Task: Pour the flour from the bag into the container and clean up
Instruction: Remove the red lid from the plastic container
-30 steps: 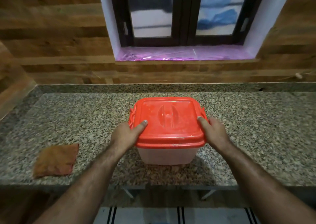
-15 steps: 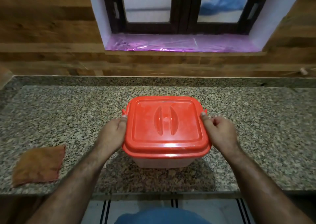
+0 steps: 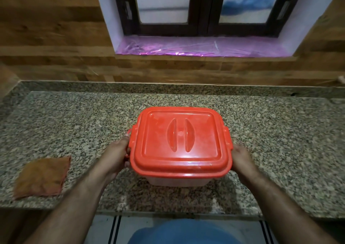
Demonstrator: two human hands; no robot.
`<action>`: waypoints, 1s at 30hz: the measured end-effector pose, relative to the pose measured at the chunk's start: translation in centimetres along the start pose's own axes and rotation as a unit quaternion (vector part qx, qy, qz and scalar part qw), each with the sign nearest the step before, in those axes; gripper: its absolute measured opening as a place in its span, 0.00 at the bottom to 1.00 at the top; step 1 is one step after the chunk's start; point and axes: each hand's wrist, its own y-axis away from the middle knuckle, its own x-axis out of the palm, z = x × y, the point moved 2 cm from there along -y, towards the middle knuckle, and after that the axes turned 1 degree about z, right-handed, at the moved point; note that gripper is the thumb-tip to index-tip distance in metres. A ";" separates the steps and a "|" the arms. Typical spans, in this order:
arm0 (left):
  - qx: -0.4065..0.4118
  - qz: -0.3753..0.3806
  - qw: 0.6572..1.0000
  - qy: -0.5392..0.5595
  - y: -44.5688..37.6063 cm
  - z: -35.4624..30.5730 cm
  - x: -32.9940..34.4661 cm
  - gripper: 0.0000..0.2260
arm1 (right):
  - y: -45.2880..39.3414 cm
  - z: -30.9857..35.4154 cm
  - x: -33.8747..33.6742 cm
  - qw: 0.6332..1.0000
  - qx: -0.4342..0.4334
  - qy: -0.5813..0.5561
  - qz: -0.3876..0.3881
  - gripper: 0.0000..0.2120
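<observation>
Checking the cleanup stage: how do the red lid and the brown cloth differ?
The red lid is rigid, glossy and moulded, sitting on the container between the left hand and right hand; the brown cloth is soft, dull and wrinkled, lying flat and untouched on the counter. Both are roughly square.

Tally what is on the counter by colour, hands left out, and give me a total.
Red: 1, the lid on the container.
Clear or whitish: 1, the container under that lid.
Brown-orange: 1, the cloth lying flat to the left, apart from the container.
Total: 3.
No flour bag is in view.
</observation>
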 end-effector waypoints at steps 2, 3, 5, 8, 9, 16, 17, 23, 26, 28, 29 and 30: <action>0.009 0.002 0.998 -0.067 0.5 -0.1 0.4 0.22 | -0.2 0.2 -0.2 0.997 -0.031 0.000 -0.066 0.15; 0.043 -0.031 0.992 -0.113 1.2 -0.8 0.5 0.21 | 0.0 0.8 -0.5 0.991 -0.055 0.003 -0.125 0.14; 0.142 -0.145 0.962 -0.182 3.4 -2.9 0.6 0.17 | 1.0 2.8 -1.2 0.975 -0.101 -0.005 -0.197 0.16; 0.218 -0.150 0.939 -0.221 6.2 -5.4 2.2 0.25 | 2.5 5.8 -1.2 0.987 -0.099 0.037 -0.123 0.25; 0.204 -0.104 0.949 -0.218 6.6 -5.3 2.9 0.29 | 2.9 6.6 -1.0 0.990 -0.087 0.064 -0.091 0.27; 0.124 -0.054 0.974 -0.183 6.6 -3.4 4.3 0.66 | 3.5 7.9 -0.8 0.995 0.014 0.097 -0.030 0.30; 0.123 -0.055 0.976 -0.171 6.6 -3.3 4.3 0.67 | 3.5 8.1 -0.9 0.996 0.027 0.077 -0.021 0.29; 0.129 -0.051 0.973 -0.186 6.9 -3.5 4.5 0.66 | 2.9 8.5 -1.1 0.997 0.014 0.051 -0.051 0.29; 0.144 -0.048 0.970 -0.192 6.8 -4.2 4.6 0.56 | 3.7 9.4 -1.2 0.999 0.010 -0.029 -0.020 0.30; 0.166 -0.080 0.956 -0.229 7.0 -4.8 4.9 0.53 | 4.6 10.3 -1.2 0.996 -0.010 -0.084 -0.006 0.33; 0.181 -0.110 0.943 -0.257 7.2 -5.1 5.1 0.54 | 5.1 10.8 -1.1 0.993 -0.028 -0.118 -0.001 0.34; 0.198 -0.139 0.930 -0.278 7.5 -5.3 5.3 0.56 | 5.5 11.1 -1.0 0.986 -0.047 -0.157 0.006 0.35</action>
